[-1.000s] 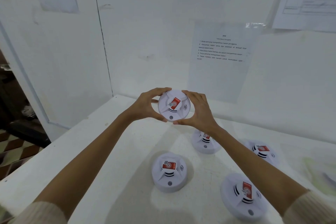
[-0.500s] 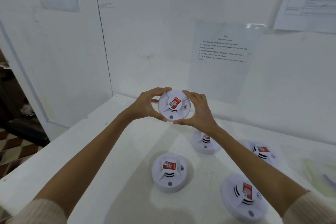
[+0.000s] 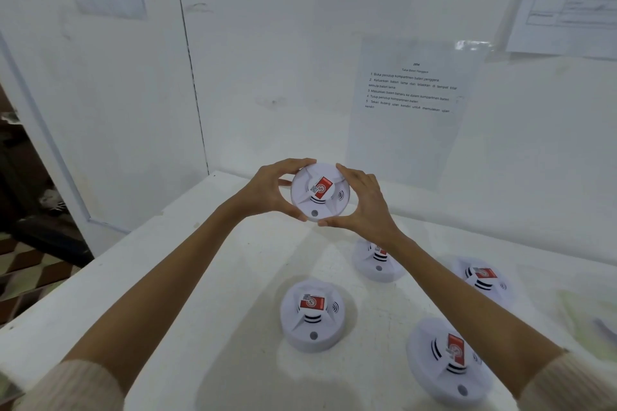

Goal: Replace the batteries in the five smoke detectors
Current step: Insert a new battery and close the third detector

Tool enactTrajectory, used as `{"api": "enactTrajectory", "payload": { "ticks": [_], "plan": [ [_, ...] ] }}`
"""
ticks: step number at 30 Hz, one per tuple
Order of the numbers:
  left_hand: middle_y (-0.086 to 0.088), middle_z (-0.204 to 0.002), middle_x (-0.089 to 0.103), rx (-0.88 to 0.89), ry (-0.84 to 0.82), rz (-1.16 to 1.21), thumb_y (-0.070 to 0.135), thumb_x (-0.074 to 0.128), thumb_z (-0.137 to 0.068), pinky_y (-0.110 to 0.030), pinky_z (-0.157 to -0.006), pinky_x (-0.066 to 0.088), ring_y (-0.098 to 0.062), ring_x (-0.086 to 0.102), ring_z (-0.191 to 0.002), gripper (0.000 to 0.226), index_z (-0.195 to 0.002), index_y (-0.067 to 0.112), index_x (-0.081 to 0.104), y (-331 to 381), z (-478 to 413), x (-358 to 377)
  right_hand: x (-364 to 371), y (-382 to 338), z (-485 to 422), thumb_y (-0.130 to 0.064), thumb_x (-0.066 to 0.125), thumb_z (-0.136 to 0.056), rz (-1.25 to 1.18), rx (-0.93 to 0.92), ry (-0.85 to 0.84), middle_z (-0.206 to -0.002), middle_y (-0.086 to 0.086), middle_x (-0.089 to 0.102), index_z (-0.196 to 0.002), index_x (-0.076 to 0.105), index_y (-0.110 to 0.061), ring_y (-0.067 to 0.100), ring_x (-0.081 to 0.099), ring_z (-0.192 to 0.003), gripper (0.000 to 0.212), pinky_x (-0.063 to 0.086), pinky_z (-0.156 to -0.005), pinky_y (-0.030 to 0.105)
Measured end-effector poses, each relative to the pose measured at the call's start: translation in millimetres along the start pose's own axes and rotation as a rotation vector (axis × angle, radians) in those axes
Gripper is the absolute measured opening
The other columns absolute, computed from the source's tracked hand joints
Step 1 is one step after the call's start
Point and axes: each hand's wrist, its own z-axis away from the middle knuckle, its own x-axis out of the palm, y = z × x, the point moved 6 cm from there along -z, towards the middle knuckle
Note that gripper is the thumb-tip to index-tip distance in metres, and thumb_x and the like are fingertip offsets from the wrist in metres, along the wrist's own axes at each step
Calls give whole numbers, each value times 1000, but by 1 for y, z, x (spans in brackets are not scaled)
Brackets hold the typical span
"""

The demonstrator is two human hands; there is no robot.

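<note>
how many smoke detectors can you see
5. Held detector between left hand and right hand; on the table: centre detector, near-right detector, far-right detector, back detector partly behind the right wrist.

Head view, looking forward-down, close over table (image 3: 200,277).

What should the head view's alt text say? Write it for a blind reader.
A person's left hand and right hand grip a round white plastic smoke detector with a red label, above a white table. Four matching detectors rest on the table below.
</note>
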Motion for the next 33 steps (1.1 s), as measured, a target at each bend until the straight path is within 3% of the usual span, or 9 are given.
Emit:
{"api": "enactTrajectory", "payload": {
  "ticks": [3, 8, 14, 19, 23, 29, 31, 33],
  "plan": [
    [8, -129, 51, -22, -9, 2, 11, 90, -51, -8, -85, 46, 4, 51, -111, 91, -130, 21, 46, -3, 0, 0, 2, 2, 0, -40, 87, -53, -20, 26, -14, -130, -2, 49, -137, 39, -13, 7, 37, -108, 100, 27, -89, 4],
    [4, -124, 55, -95, -34, 13, 8, 90, -52, -8, -84, 47, -9, 55, -110, 89, -131, 18, 48, -15, 3, 8, 9, 4, 8, -30, 87, -56, -104, 94, -67, -132, -1, 49, -134, 45, -15, 14, 43, -114, 90, 45, -92, 23],
    [0, -122, 58, -218, -99, 30, 5, 90, -51, -6, -82, 46, -11, 55, -108, 91, -132, 12, 49, -41, 9, 26, 38, 26, 20, -30, 87, -56, -96, 268, -198, -136, 8, 46, -135, 45, -13, 24, 45, -122, 92, 44, -99, 44],
    [-5, -126, 58, -309, -167, 32, 5, 90, -50, -14, -89, 47, -14, 56, -111, 93, -133, 8, 48, -67, 17, 45, 58, 35, 29, -31, 84, -62, 5, 332, -316, -139, 10, 43, -139, 39, -10, 24, 40, -127, 91, 32, -107, 34],
    [-3, -128, 56, -362, -219, 34, 4, 90, -51, -21, -93, 46, -15, 54, -115, 95, -135, 9, 46, -79, 21, 57, 68, 41, 37, -31, 83, -65, 25, 382, -396, -140, 9, 43, -139, 37, -10, 21, 38, -128, 90, 29, -104, 27],
    [7, -118, 58, -404, -269, 48, 11, 91, -49, -18, -82, 51, -15, 58, -109, 93, -133, 16, 49, -88, 24, 63, 72, 45, 41, -29, 83, -64, 2, 438, -416, -133, 7, 51, -135, 44, -10, 20, 44, -122, 83, 34, -100, 26],
    [8, -115, 59, -406, -275, 55, 4, 88, -55, -14, -77, 51, -13, 59, -105, 87, -131, 17, 50, -89, 25, 63, 73, 44, 40, -37, 84, -60, 18, 448, -422, -128, 7, 55, -130, 49, -10, 21, 48, -119, 84, 37, -98, 28],
    [11, -113, 60, -413, -286, 70, 1, 87, -57, -12, -74, 50, -7, 60, -101, 82, -128, 22, 51, -89, 25, 65, 78, 49, 39, -59, 74, -48, 31, 459, -415, -123, 6, 59, -128, 52, -11, 21, 51, -114, 95, 42, -97, 33]
  ]
}}
